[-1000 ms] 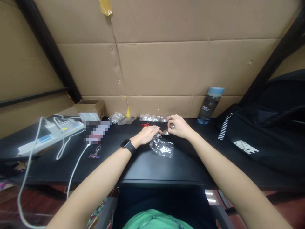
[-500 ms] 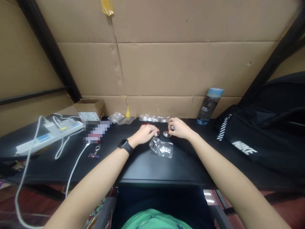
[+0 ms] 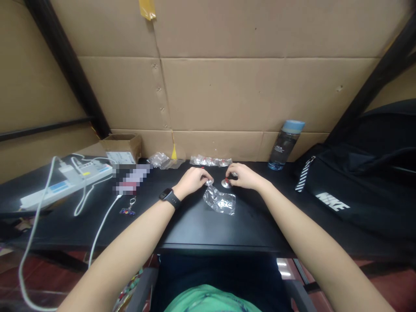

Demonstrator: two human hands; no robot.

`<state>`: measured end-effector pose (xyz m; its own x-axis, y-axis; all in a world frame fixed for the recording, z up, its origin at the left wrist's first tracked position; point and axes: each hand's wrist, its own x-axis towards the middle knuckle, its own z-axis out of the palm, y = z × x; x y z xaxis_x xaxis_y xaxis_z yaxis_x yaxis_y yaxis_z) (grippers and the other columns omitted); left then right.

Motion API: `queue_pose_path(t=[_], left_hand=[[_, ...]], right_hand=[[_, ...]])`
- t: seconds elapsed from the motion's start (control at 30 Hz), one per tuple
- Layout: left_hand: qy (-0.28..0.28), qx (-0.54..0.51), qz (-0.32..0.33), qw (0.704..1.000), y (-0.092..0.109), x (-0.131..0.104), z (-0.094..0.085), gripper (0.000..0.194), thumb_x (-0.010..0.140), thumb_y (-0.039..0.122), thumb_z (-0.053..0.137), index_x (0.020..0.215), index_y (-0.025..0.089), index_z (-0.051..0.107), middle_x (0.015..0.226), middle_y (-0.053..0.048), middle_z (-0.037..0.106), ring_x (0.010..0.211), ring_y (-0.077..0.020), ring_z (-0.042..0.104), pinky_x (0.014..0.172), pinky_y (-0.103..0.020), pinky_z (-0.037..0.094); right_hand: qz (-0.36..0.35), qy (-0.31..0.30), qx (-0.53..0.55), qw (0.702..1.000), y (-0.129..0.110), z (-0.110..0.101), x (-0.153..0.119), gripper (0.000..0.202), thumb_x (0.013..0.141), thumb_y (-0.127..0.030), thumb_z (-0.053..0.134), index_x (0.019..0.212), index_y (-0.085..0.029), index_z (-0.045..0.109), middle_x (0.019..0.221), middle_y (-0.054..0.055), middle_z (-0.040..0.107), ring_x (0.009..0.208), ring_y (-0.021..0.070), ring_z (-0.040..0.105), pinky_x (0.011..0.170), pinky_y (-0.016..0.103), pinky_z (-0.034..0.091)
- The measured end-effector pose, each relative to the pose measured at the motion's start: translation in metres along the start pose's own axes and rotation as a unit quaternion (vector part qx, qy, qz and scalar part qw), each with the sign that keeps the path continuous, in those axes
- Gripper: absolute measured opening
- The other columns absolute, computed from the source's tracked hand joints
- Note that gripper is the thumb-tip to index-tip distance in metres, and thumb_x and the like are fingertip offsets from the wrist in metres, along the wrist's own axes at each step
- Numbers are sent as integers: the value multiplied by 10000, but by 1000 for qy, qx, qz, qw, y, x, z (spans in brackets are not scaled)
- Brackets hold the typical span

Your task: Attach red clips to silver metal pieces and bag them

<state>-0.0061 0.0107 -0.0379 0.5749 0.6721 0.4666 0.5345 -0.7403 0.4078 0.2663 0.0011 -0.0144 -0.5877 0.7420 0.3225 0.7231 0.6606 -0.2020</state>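
Near the middle of the black table, my left hand (image 3: 194, 180) has its fingertips closed at a small round silver disc (image 3: 209, 183). To its right, my right hand (image 3: 242, 175) bends its fingers round the top of a second silver disc (image 3: 225, 184) with a red part (image 3: 226, 179) on it. Both discs rest on the table. Just in front of them lies a crumpled clear plastic bag (image 3: 220, 201). Behind the hands, by the cardboard wall, is a row of clear packets (image 3: 210, 161) with red bits inside.
On the left are a white power strip (image 3: 66, 184) with cables, a cardboard box (image 3: 121, 145) and a keychain (image 3: 127, 211). More clear wrappers (image 3: 160, 160) lie behind. A bottle (image 3: 284, 145) and a black bag (image 3: 357, 186) stand on the right.
My left hand and its disc have shifted slightly left, away from the other disc. The fingers of my right hand have moved a little, and its disc has shifted slightly left.
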Motion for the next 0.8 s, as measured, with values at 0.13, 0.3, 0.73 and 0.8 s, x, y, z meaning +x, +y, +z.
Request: queue_pose_path(t=[0.13, 0.3, 0.73, 0.8], left_hand=[[-15, 19, -4, 1000, -2, -1, 0, 210, 885, 149, 639, 914, 266, 811, 930, 4, 797, 878, -206, 739, 880, -312, 525], [-20, 45, 14, 999, -2, -1, -1, 255, 883, 150, 633, 1079, 258, 756, 959, -10, 783, 886, -196, 725, 830, -280, 506], [-39, 181, 57, 981, 12, -6, -5, 258, 889, 120, 582, 903, 264, 796, 914, -73, 751, 996, -257, 613, 951, -408, 334], [-39, 197, 64, 978, 15, -6, -6, 266, 884, 114, 579, 895, 265, 798, 895, -79, 741, 979, -259, 600, 952, -425, 322]], right_hand=[[-25, -34, 5, 999, -3, 1, 0, 184, 820, -176, 714, 991, -229, 759, 1023, 56, 719, 972, 236, 671, 927, 365, 508], [-4, -31, -12, 999, -2, 3, 0, 96, 865, -201, 709, 932, -230, 771, 1018, 66, 714, 981, 248, 670, 916, 375, 509], [-11, -30, -79, 996, -14, 4, -1, 153, 895, -199, 666, 998, -266, 757, 1004, 58, 710, 939, 236, 671, 812, 332, 505], [-13, -36, -89, 995, -15, 3, -1, 147, 894, -191, 671, 960, -276, 771, 1003, 54, 712, 930, 237, 670, 789, 332, 500]])
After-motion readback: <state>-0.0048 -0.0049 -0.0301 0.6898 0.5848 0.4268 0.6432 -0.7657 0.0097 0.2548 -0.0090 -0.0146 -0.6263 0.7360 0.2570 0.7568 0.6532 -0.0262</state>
